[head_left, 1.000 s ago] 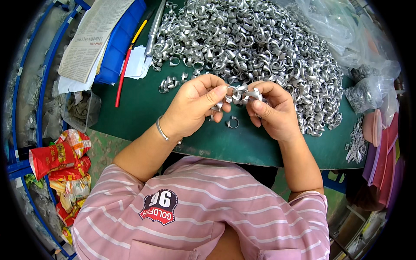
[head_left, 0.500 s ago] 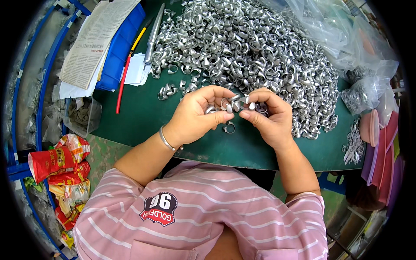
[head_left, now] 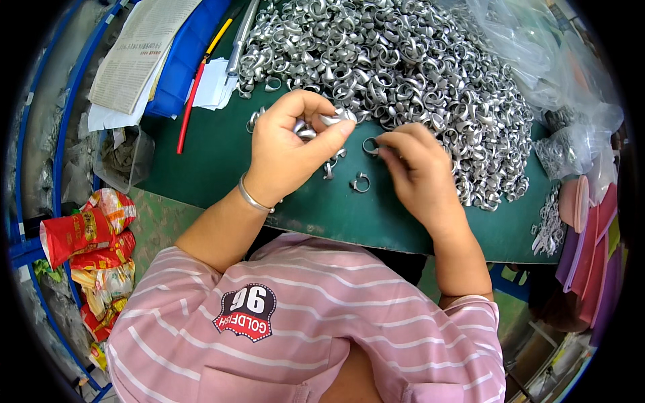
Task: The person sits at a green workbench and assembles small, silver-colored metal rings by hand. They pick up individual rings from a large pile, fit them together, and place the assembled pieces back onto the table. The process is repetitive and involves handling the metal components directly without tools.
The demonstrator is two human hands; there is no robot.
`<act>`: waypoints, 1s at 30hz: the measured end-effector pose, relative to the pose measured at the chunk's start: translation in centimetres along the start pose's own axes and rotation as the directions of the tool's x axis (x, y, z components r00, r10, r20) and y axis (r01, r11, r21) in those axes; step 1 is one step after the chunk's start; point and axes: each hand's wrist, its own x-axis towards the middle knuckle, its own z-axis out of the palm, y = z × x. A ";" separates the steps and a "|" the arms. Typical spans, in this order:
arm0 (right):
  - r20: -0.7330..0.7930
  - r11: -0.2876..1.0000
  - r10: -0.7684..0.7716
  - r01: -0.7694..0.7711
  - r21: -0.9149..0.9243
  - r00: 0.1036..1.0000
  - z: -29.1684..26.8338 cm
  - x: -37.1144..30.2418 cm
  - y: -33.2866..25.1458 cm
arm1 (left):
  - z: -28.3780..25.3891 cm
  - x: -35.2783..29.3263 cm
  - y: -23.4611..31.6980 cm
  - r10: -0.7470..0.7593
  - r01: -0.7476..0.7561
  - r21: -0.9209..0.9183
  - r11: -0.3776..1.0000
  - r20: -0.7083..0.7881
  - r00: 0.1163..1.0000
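A large heap of silver-grey metal rings (head_left: 396, 74) covers the far part of the green table (head_left: 295, 218). My left hand (head_left: 289, 144) pinches a ring (head_left: 341, 117) between thumb and forefinger at the heap's near edge, with more rings partly hidden beneath its fingers. To the right, my right hand (head_left: 420, 171) has its thumb and forefinger closed on a single ring (head_left: 370, 146), just above the tabletop. That hand is slightly blurred. Between the two hands a loose ring (head_left: 361, 182) lies on the table, and a few others rest beside the left hand.
At the left stand a blue bin (head_left: 181, 67) under a newspaper (head_left: 138, 50), a red-and-yellow stick (head_left: 195, 101), a tapered metal rod (head_left: 243, 37) and a clear plastic box (head_left: 124, 161). Clear plastic bags (head_left: 571, 151) and a pile of small metal pieces (head_left: 549, 221) are at the right.
My hands have moved apart. The left has shifted up toward the heap; the right has drawn away from it, now holding a ring by itself.
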 end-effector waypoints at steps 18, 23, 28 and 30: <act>0.539 0.060 0.126 -0.549 0.834 0.833 -0.5 0.2 1.4 | -0.3 -0.1 0.2 0.206 -0.196 -0.064 0.979 0.298 0.932; 0.641 0.219 0.188 -0.668 0.711 0.744 -1.1 1.2 0.0 | 0.0 0.1 -0.4 0.329 -0.348 0.013 0.938 0.292 0.898; 0.290 0.965 0.100 -0.163 0.204 0.952 -0.3 1.8 -0.5 | -0.5 0.4 -0.9 -0.072 0.128 -0.428 0.895 0.144 0.987; 0.423 0.999 -0.016 -0.001 0.040 0.906 -0.9 1.9 -1.2 | -1.2 0.8 -1.1 -0.206 0.262 -0.604 0.752 0.162 0.965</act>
